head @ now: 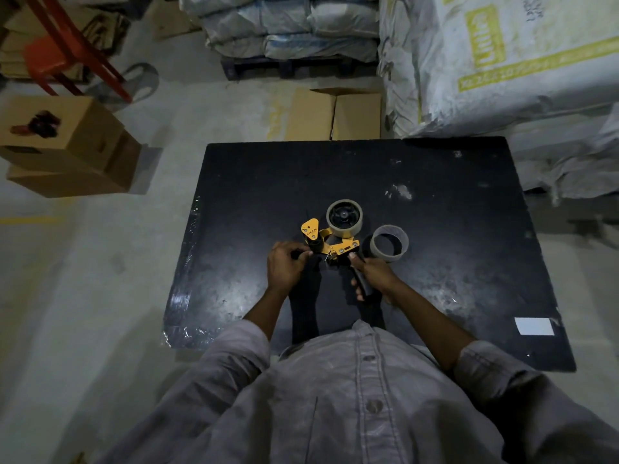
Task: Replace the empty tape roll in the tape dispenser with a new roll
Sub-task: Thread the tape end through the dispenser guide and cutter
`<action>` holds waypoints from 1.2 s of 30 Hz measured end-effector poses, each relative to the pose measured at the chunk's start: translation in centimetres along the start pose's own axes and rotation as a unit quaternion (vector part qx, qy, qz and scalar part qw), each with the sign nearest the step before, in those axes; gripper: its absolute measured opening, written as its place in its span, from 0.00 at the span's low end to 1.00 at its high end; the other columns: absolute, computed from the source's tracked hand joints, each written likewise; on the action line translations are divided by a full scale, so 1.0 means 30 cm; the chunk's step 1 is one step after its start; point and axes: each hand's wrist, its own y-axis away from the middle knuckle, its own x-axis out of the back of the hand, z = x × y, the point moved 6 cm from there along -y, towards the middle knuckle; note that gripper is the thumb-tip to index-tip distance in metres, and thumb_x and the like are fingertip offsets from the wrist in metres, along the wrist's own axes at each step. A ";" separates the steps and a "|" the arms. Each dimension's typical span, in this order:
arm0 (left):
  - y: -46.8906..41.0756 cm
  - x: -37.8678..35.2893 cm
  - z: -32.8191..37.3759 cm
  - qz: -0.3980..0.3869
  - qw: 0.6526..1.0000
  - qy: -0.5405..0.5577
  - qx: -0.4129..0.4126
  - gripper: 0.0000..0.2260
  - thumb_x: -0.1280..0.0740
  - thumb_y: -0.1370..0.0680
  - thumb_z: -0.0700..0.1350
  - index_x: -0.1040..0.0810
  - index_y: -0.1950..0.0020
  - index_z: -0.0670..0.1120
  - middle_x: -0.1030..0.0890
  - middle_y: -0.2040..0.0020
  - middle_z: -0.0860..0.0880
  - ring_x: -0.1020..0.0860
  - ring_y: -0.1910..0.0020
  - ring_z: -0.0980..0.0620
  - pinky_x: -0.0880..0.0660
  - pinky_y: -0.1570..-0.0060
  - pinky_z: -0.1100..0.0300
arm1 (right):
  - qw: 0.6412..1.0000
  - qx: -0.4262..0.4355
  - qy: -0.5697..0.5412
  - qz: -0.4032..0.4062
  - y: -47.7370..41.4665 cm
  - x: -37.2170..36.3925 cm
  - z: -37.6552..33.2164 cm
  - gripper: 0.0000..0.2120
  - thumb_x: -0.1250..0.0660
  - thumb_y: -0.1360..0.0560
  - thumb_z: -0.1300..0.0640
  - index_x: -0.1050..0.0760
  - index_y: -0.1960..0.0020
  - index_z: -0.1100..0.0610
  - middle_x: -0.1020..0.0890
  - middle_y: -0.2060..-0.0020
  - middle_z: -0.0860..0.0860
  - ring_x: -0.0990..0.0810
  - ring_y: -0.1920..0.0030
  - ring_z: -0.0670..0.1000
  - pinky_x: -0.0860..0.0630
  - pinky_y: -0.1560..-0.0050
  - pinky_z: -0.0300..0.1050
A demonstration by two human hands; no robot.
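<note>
Okay, my right hand point(368, 274) is wrapped around the black handle of the yellow tape dispenser point(330, 241), just below frame centre. My left hand point(287, 264) is closed in a pinch at the dispenser's front end, by the black roller; cannot tell exactly what the fingers grip. New tape roll point(344, 218) sits on the dispenser's hub, black hub visible through the middle. Empty cardboard core point(389, 243) stands on its end just right of the dispenser, on the surface.

The surface point(452, 262) is a black slab, scuffed with pale smears, plastic wrap crinkled along its left edge. White label point(534, 326) near its lower right corner. Concrete floor all around it. Cardboard boxes point(67, 145) stacked at upper left of the frame, red metal frame point(67, 45) above them. Flat cardboard box point(335, 113) just beyond the surface's far edge. Stacked grey sacks point(288, 25) on a dark pallet at top centre; big white woven sacks point(502, 61) with yellow print fill the upper right. Grey button shirt point(351, 396) along the bottom.
</note>
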 end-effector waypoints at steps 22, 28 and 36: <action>0.032 -0.018 0.025 -0.044 0.999 0.004 -0.004 0.08 0.21 0.24 0.32 0.14 0.55 0.45 0.18 0.42 0.45 0.20 0.43 0.49 0.22 0.47 0.58 | 0.999 0.007 0.044 0.015 -0.010 0.034 0.005 0.28 0.31 0.15 0.36 0.21 0.43 0.64 0.17 0.65 0.62 0.19 0.74 0.58 0.20 0.73 0.48; 0.027 -0.006 0.038 -0.063 0.997 -0.025 -0.031 0.13 0.23 0.29 0.29 0.17 0.55 0.46 0.20 0.30 0.41 0.25 0.24 0.39 0.20 0.37 0.44 | 0.999 0.010 0.043 0.012 0.002 0.041 0.001 0.27 0.31 0.15 0.37 0.21 0.45 0.64 0.17 0.65 0.61 0.19 0.74 0.58 0.20 0.73 0.48; 0.050 0.001 0.031 -0.069 0.997 -0.016 -0.013 0.17 0.24 0.29 0.29 0.21 0.57 0.52 0.23 0.22 0.42 0.30 0.20 0.38 0.30 0.31 0.49 | 0.999 0.011 0.047 0.008 0.021 0.055 0.002 0.28 0.31 0.15 0.36 0.20 0.44 0.64 0.16 0.64 0.62 0.19 0.73 0.59 0.19 0.71 0.50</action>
